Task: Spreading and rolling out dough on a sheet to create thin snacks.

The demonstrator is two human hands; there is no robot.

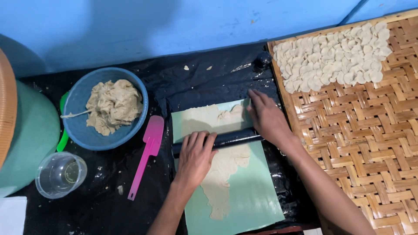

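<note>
A: Left hand [197, 156]?
B: Flat, fingers together, pressed on the black rolling pin [226, 140], which lay across the thin dough sheet [222, 174] on the green mat [252, 196].
A: Right hand [266, 118]?
B: Also flat, palm on the pin's far end, fingertips reaching the mat edge.
A: Beyond?
B: Blue bowl [82, 130] of dough at left; cut rounds on the woven tray [361, 130].

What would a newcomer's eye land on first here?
Both hands, left hand and right hand, press a dark rolling pin across flattened dough on a green mat at centre. At right, a woven bamboo tray carries pale dough discs; at left sits a blue bowl of dough.
</note>
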